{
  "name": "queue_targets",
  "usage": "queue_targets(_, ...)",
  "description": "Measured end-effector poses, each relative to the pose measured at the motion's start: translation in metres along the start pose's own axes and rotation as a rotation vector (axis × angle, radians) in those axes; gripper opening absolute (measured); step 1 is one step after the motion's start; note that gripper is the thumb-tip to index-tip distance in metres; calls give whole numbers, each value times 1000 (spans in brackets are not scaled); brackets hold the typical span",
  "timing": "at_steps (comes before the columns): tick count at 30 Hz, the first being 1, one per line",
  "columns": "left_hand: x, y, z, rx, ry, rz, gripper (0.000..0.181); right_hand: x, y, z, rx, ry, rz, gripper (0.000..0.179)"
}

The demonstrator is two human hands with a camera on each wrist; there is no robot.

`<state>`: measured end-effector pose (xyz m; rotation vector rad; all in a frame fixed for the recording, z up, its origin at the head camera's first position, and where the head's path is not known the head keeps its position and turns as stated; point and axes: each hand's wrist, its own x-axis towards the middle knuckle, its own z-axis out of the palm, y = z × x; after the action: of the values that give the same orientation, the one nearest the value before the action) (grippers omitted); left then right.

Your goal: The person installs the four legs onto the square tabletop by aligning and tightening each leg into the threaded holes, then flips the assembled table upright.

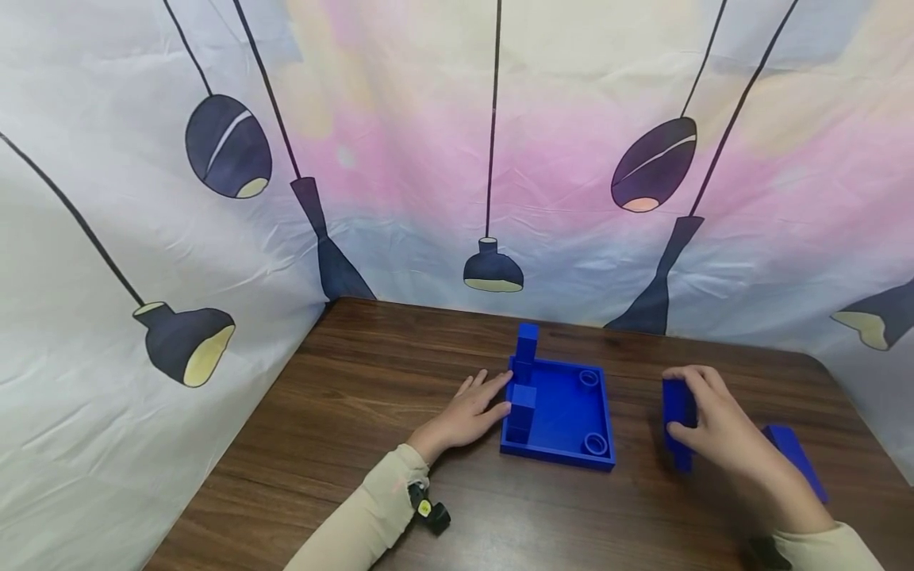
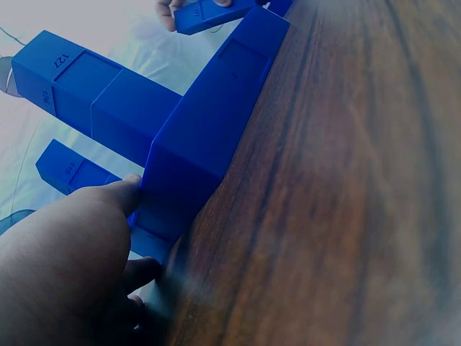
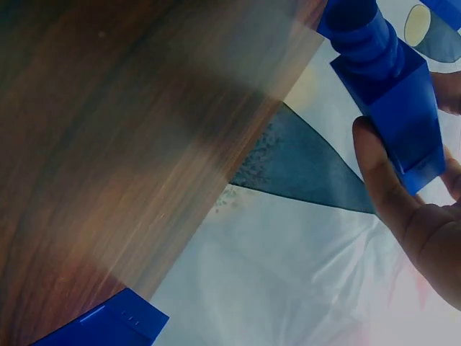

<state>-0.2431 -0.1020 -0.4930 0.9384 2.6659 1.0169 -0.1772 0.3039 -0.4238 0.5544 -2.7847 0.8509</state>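
A square blue tray (image 1: 564,408) with low walls lies on the table. Two upright blue posts stand at its left corners, a far post (image 1: 526,349) and a near post (image 1: 522,408); its right corners carry a far round ring (image 1: 589,378) and a near round ring (image 1: 596,443). My left hand (image 1: 467,412) rests against the tray's left side with fingers stretched out, the thumb touching the wall in the left wrist view. To the right of the tray, my right hand (image 1: 714,428) grips a blue block (image 3: 403,108) with a round stepped peg at one end, between thumb and fingers.
Another long blue block (image 1: 796,460) lies on the wooden table (image 1: 343,428) beside the right forearm. A cloth backdrop (image 1: 428,159) printed with lamps hangs behind the table's far edge. A black strap device (image 1: 430,509) sits at the left cuff.
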Motion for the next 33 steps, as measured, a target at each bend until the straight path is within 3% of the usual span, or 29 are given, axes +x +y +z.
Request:
queue_targets(15, 0, 0, 0, 3, -6, -4, 62, 14, -11, 16, 50, 196, -119, 74)
queue_targets(33, -1, -2, 1, 4, -7, 1, 63, 44, -28, 35, 94, 183, -113, 68)
